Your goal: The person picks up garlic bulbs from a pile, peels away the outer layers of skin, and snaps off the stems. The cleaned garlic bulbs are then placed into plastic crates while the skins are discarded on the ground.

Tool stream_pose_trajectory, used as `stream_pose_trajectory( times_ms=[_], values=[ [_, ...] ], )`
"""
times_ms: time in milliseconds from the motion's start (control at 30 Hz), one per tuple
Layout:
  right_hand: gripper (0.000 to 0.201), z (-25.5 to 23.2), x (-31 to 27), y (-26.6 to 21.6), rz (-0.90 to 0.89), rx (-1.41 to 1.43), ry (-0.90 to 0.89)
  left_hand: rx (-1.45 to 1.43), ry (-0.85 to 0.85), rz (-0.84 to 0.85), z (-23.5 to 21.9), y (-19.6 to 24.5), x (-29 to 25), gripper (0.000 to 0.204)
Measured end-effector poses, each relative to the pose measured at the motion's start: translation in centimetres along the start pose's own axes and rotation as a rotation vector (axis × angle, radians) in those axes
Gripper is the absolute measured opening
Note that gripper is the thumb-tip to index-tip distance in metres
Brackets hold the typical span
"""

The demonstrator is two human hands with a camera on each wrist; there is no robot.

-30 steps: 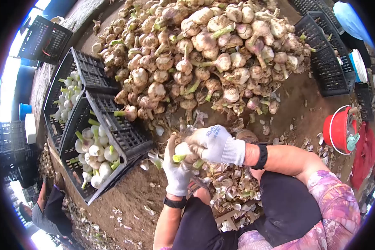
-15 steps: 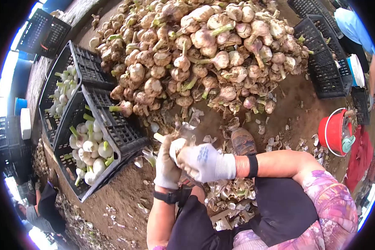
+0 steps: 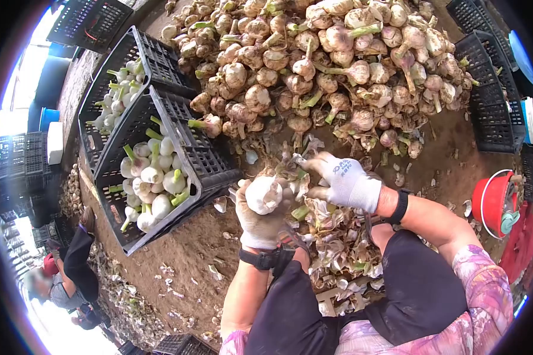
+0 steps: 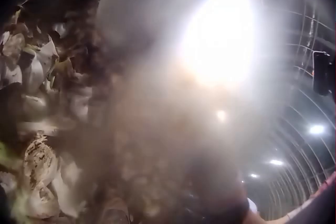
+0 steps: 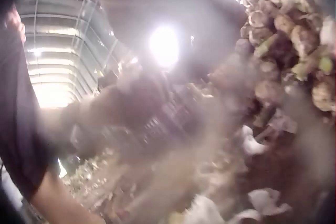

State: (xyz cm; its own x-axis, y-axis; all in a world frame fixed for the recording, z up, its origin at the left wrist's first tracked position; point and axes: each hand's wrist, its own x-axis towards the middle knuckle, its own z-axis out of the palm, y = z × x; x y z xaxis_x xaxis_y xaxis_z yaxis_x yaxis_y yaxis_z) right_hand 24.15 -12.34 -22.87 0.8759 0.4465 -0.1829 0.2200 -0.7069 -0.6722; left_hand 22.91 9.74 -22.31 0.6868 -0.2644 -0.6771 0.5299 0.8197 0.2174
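In the head view my gloved left hand (image 3: 256,222) grips a white garlic bulb (image 3: 263,195), its fingers curled round the side and its pale face turned up. My gloved right hand (image 3: 346,182) is apart from the bulb, to its right, with the fingers spread and reaching left over loose garlic skins (image 3: 323,222). A scrap of skin lies right at its fingertips. Both wrist views are hazy with glare; the left one shows dry garlic skins (image 4: 34,69) at its left side, and the right one shows unpeeled garlic (image 5: 268,71) at its upper right.
A large heap of unpeeled garlic (image 3: 302,65) lies ahead. Black crates (image 3: 198,145) with cleaned bulbs (image 3: 151,171) stand at left; another black crate (image 3: 494,94) is at right, above a red bucket (image 3: 493,204). Another person (image 3: 65,278) is at lower left.
My right hand has moved off the bulb to the right and its fingers have spread. The left hand still holds the bulb, now turned with its white face up. The head view has shifted.
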Motion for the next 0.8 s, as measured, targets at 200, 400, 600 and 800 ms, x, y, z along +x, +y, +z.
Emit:
stream_pose_trajectory(
  times_ms=[200,400,600,800],
  values=[
    [0.025,0.0,2.6,-4.4,-0.218,0.373,0.249,-0.013,0.036,-0.032,0.4,-0.8,0.2,0.046],
    [0.017,1.1,-0.1,-6.9,-0.473,0.278,0.081,-0.080,0.121,0.078,0.6,-1.1,0.3,0.049],
    [0.038,0.8,-1.3,-8.2,-0.385,0.366,-0.016,-0.064,-0.095,0.071,0.5,0.4,0.3,0.056],
    [0.035,-0.4,2.9,-6.0,-0.276,0.307,0.456,-0.077,-0.020,0.044,1.6,-0.9,0.3,0.054]
  ],
)
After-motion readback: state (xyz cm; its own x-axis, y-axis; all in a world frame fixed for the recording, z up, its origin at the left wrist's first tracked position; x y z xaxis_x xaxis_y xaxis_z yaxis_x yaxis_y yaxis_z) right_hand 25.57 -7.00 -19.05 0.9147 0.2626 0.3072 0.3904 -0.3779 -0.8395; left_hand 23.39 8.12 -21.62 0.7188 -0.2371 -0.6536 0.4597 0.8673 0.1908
